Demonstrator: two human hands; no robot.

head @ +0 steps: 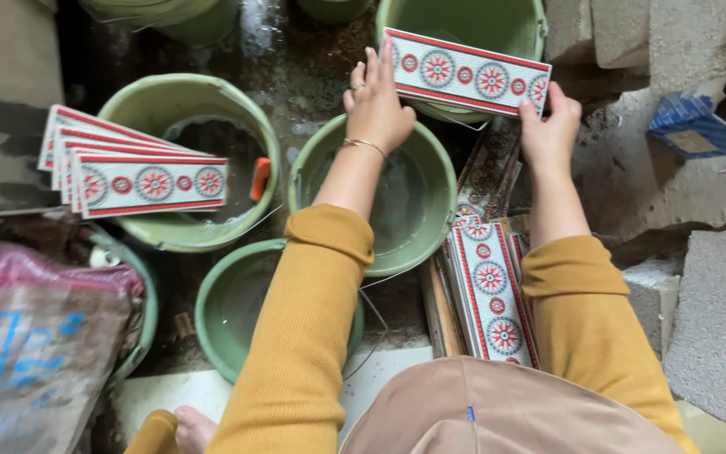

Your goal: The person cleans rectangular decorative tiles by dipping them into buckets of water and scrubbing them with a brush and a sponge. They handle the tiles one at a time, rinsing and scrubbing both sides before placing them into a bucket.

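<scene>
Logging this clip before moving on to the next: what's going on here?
A person in mustard sleeves holds one long patterned tile by both ends, left hand and right hand, above a cluster of green buckets. A fanned stack of matching tiles rests across the rim of the bucket on the left, which holds water. More tiles stand on edge near the person's right arm. Grey concrete blocks lie to the right, and a plastic-wrapped sack to the left.

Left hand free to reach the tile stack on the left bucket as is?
Probably not at once: the left hand is holding one end of a patterned tile with the right hand. Nothing blocks the way to the tile stack resting on the bucket.
</scene>
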